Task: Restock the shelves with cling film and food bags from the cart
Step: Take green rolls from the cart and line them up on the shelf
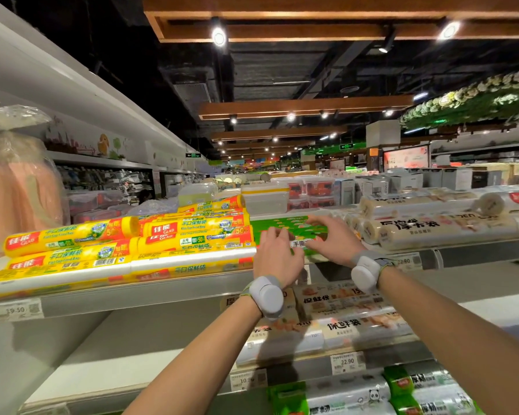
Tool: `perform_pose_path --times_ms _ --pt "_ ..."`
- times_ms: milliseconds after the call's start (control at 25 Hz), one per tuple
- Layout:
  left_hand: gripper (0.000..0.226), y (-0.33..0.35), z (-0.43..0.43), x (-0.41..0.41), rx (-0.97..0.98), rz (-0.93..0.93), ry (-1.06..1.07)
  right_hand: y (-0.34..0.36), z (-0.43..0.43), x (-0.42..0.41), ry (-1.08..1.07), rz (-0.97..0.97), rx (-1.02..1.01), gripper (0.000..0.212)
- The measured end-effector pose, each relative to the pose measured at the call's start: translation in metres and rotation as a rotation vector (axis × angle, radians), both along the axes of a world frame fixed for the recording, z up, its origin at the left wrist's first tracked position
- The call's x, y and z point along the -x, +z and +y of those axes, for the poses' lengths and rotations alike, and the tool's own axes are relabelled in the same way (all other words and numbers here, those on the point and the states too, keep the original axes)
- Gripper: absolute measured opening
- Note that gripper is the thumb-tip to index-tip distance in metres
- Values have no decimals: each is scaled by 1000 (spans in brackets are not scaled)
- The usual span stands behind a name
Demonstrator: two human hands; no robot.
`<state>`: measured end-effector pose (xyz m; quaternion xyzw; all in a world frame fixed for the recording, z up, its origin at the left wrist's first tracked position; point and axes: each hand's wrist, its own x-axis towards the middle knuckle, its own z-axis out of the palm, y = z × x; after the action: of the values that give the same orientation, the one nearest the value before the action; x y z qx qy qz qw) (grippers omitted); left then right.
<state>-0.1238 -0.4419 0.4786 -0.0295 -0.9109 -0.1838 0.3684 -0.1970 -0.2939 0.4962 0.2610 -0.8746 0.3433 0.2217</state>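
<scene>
On the top shelf (162, 292) lies a stack of green food-bag rolls (282, 224), between yellow rolls and whitish ones. My left hand (277, 260) grips the near end of a green roll from the left, fingers curled over it. My right hand (333, 241) holds the same roll from the right, with the fingers over its top and the thumb on its front by a white label. Both wrists wear grey bands. The cart is out of view.
Yellow Glad food-bag rolls (186, 232) fill the shelf's left part, and whitish rolls (432, 229) fill the right. Below are pale food-bag rolls (351, 319) and green-ended panda rolls (417, 393). The left side of the lower shelf (117, 363) is bare. Plastic storage boxes (264, 199) stand behind.
</scene>
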Motion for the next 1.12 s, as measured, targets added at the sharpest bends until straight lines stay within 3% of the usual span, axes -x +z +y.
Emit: perform_pose_path --times_ms 160,280,400,640,840,1120 --pt "16 -10 42 -9 -272 213 -322 -29 27 -45 81 42 405 29" --pt "14 -50 97 -10 -464 107 -561 -80 76 -73 3 -36 616 28" --pt "19 -110 155 -5 -559 -50 -710 -140 136 -91 -154 -147 632 25" --pt "38 -233 310 -9 -516 -465 -978 -243 283 -127 -427 -286 561 22" --pt "36 -295 419 -20 -612 -754 -905 -325 396 -148 -612 -431 519 21" --pt "40 -424 517 -23 -464 -1095 -954 -494 507 -187 -858 -876 496 10"
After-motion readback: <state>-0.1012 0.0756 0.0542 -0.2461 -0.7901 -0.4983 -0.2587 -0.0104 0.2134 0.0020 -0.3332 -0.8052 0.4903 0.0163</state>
